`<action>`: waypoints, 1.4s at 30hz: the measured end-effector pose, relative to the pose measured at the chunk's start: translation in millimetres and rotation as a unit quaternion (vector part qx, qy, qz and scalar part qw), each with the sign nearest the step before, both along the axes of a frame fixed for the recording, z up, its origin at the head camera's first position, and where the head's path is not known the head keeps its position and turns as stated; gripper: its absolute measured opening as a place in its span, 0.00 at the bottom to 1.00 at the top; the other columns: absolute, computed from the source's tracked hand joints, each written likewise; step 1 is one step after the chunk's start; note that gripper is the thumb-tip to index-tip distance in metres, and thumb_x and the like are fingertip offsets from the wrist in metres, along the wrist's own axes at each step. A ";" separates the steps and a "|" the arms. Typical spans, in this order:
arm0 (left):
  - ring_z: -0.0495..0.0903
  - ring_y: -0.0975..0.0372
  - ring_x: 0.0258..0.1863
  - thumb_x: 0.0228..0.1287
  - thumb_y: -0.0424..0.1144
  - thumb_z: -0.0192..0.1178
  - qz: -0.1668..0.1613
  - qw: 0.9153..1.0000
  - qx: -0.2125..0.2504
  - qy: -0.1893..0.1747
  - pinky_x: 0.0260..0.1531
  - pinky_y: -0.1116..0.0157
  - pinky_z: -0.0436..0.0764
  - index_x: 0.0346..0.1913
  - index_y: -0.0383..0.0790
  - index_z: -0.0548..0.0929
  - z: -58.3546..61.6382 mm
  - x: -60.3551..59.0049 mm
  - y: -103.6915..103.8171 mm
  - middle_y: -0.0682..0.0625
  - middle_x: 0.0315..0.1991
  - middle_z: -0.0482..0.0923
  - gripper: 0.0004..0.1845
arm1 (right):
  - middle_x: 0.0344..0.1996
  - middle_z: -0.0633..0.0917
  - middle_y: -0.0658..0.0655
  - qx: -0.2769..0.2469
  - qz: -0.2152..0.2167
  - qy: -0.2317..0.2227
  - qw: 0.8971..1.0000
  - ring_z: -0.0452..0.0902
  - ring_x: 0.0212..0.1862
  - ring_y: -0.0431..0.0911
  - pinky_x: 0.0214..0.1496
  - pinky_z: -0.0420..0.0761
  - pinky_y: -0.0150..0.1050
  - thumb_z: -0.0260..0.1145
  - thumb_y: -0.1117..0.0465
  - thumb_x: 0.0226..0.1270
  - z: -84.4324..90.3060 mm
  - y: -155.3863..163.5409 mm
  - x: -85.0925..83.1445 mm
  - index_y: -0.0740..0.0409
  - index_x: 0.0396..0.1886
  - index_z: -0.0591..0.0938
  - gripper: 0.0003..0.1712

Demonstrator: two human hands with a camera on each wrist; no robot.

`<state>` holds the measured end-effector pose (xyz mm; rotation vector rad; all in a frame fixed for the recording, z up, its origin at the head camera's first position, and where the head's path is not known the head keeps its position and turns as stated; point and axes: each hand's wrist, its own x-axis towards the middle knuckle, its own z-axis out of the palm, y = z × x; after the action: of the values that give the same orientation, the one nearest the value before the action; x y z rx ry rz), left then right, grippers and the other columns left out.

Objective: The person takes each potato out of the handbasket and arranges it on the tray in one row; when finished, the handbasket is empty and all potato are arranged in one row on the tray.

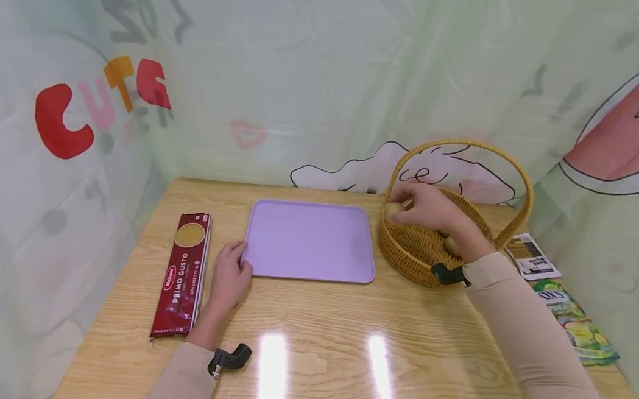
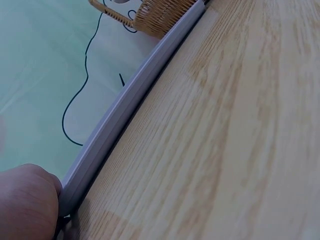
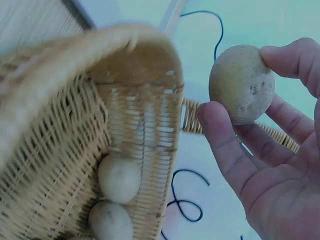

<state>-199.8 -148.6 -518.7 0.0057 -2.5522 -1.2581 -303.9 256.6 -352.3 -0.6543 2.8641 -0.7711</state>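
A potato is pinched between the thumb and fingers of my right hand, above the left rim of a wicker basket. More potatoes lie at the bottom of that basket in the right wrist view. My left hand is at the left edge of a purple tray, thumb near the front corner and fingers along the side. In the left wrist view, part of the left hand shows against the tray's edge; its fingertips are hidden there. Nothing lies on the tray.
A red spaghetti packet lies left of the left hand. Right of the basket are a green bag and a black-and-white packet. The basket's tall handle arches over the right hand. A printed curtain hangs behind the wooden table.
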 end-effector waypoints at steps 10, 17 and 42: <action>0.69 0.46 0.61 0.61 0.27 0.55 0.001 1.000 0.004 0.004 0.62 0.52 0.70 0.61 0.26 0.75 -4.0 -1.4 1.2 0.38 0.60 0.73 0.24 | 0.44 0.83 0.55 -0.033 0.017 -0.018 0.999 0.78 0.44 0.51 0.47 0.79 0.46 0.71 0.62 0.54 -0.2 -22.1 0.8 0.56 0.49 0.82 0.20; 0.69 0.46 0.61 0.60 0.27 0.56 0.002 1.000 0.004 0.001 0.63 0.52 0.69 0.61 0.27 0.76 -6.8 3.9 4.7 0.38 0.60 0.73 0.24 | 0.46 0.82 0.54 -0.054 0.025 -0.027 0.998 0.80 0.44 0.49 0.44 0.81 0.42 0.71 0.63 0.55 -9.1 -33.8 3.8 0.54 0.49 0.82 0.19; 0.70 0.46 0.60 0.57 0.26 0.56 0.006 1.000 0.007 0.019 0.63 0.53 0.69 0.59 0.26 0.77 -5.5 0.7 11.4 0.38 0.59 0.74 0.24 | 0.46 0.82 0.55 -0.108 0.058 -0.044 0.992 0.78 0.46 0.50 0.46 0.80 0.43 0.72 0.60 0.54 -16.3 -101.5 -7.4 0.56 0.47 0.82 0.19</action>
<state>-199.1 -137.2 -524.3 0.0013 -2.5078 -1.2588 -311.2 155.1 -368.6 -0.7825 2.6595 -1.0719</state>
